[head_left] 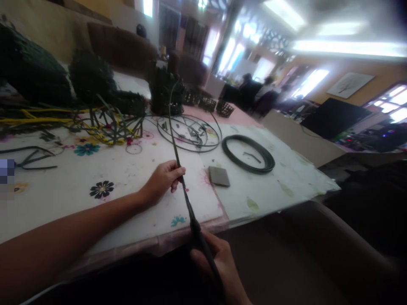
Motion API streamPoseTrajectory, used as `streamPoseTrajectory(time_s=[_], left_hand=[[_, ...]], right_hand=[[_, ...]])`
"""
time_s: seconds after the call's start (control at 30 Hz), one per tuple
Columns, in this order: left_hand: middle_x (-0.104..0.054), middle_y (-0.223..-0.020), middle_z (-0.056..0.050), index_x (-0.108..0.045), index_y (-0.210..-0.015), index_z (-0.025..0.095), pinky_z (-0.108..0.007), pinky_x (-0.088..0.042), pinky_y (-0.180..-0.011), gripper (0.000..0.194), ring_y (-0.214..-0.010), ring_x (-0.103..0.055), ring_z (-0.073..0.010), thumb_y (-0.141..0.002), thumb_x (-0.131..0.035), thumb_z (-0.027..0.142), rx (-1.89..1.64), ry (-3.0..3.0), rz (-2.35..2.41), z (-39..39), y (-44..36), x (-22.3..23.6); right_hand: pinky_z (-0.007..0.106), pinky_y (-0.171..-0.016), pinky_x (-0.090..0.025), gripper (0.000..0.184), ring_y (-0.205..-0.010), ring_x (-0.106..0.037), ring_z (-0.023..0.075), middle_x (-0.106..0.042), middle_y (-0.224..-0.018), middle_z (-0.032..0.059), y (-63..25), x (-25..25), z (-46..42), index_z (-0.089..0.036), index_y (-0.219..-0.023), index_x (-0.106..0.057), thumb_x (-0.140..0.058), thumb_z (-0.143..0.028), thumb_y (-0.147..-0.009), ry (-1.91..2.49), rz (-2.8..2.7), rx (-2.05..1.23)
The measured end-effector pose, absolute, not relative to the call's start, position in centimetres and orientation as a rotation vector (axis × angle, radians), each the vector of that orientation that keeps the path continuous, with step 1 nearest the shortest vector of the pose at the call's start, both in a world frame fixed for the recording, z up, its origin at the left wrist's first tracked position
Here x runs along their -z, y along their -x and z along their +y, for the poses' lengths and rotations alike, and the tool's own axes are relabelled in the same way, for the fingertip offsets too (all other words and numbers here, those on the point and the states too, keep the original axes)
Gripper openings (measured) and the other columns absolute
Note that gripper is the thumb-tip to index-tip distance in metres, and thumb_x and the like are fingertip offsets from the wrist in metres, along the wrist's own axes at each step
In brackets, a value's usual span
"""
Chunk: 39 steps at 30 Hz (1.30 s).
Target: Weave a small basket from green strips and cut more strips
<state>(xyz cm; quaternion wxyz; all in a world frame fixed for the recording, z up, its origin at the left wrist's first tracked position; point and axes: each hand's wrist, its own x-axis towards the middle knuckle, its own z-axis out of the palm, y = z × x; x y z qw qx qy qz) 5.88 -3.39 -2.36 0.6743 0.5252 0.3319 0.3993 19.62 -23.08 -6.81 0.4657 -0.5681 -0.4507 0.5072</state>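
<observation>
A craft workshop set up in a large hall, where woven goods are made by hand. Across the left of the frame runs a long worktable (pixel 133 178) under a white flower-printed cover, strewn with dark green and yellow weaving strips (pixel 57 120), loose loops of strand (pixel 190 133) and a tight green coil (pixel 248 153) at centre. Half-made dark baskets (pixel 163 91) stand along the table's far edge, with smaller finished ones (pixel 216 106) in a row behind. In the upper middle, other people (pixel 254 95) sit at a distance beneath bright windows and ceiling strip lights (pixel 343 46); a framed picture (pixel 349 84) hangs on the ochre wall at upper right.
</observation>
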Motion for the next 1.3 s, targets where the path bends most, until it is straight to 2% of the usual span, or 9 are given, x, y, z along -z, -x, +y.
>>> streamPoseTrajectory(time_s=[0.33,0.53,0.73,0.9,1.0,1.13,1.3], left_hand=[[-0.052,-0.055,0.004,-0.046,-0.066,0.016,-0.016,-0.025,-0.032,0.022,-0.034,-0.034,-0.0016,-0.083,-0.06,0.02,-0.88,-1.184,0.761,-4.0,-5.9,1.7],[-0.052,-0.054,0.004,-0.046,-0.066,0.017,-0.016,-0.025,-0.032,0.022,-0.034,-0.033,-0.0019,-0.084,-0.059,0.021,-0.88,-1.165,0.767,-4.4,-6.1,2.0],[-0.053,-0.054,0.004,-0.046,-0.066,0.017,-0.016,-0.025,-0.031,0.023,-0.034,-0.033,-0.0017,-0.083,-0.06,0.022,-0.865,-1.153,0.763,-4.4,-6.2,2.4],[-0.053,-0.054,0.004,-0.046,-0.066,0.017,-0.016,-0.026,-0.032,0.023,-0.035,-0.035,-0.002,-0.082,-0.061,0.023,-0.866,-1.172,0.765,-4.4,-6.2,2.6],[-0.05,-0.053,0.005,-0.047,-0.066,0.017,-0.016,-0.028,-0.034,0.023,-0.036,-0.037,-0.0024,-0.081,-0.063,0.024,-0.911,-1.203,0.771,-4.0,-5.9,2.4],[-0.048,-0.052,0.006,-0.046,-0.067,0.017,-0.016,-0.027,-0.033,0.024,-0.035,-0.036,-0.0024,-0.082,-0.063,0.024,-0.958,-1.188,0.782,-3.5,-5.6,2.0],[-0.051,-0.054,0.005,-0.045,-0.067,0.018,-0.016,-0.024,-0.032,0.023,-0.034,-0.034,-0.002,-0.082,-0.061,0.022,-0.888,-1.176,0.769,-4.3,-6.0,1.9]], right_hand=[[0.015,-0.038,-0.026,0.044,-0.043,-0.033,0.0049,-0.042,-0.056,-0.0057,-18.9,6.8,-23.3,-0.014,-0.098,-0.068,-0.076,-0.049,-0.072,1.324,-1.001,-1.335],[0.016,-0.038,-0.024,0.044,-0.042,-0.031,0.0054,-0.042,-0.053,-0.0058,-19.1,6.5,-23.0,-0.014,-0.101,-0.068,-0.074,-0.049,-0.074,1.335,-1.014,-1.304],[0.019,-0.042,-0.026,0.04,-0.047,-0.029,0.0068,-0.041,-0.057,-0.0046,-19.4,6.6,-23.0,-0.015,-0.092,-0.07,-0.074,-0.05,-0.074,1.377,-1.092,-1.26],[0.019,-0.043,-0.022,0.042,-0.05,-0.028,0.0077,-0.038,-0.057,-0.0048,-19.5,7.0,-23.4,-0.014,-0.089,-0.07,-0.074,-0.052,-0.073,1.436,-1.088,-1.265],[0.019,-0.042,-0.023,0.041,-0.05,-0.03,0.0076,-0.041,-0.058,-0.004,-19.5,7.4,-23.6,-0.013,-0.085,-0.069,-0.073,-0.052,-0.073,1.442,-1.093,-1.272],[0.017,-0.038,-0.022,0.045,-0.043,-0.03,0.0058,-0.042,-0.052,-0.0058,-19.3,8.1,-23.9,-0.013,-0.091,-0.068,-0.075,-0.053,-0.071,1.411,-1.035,-1.31],[0.016,-0.037,-0.028,0.051,-0.042,-0.032,0.0054,-0.042,-0.054,-0.0062,-19.0,8.2,-23.8,-0.014,-0.096,-0.067,-0.075,-0.056,-0.07,1.382,-0.989,-1.291]])
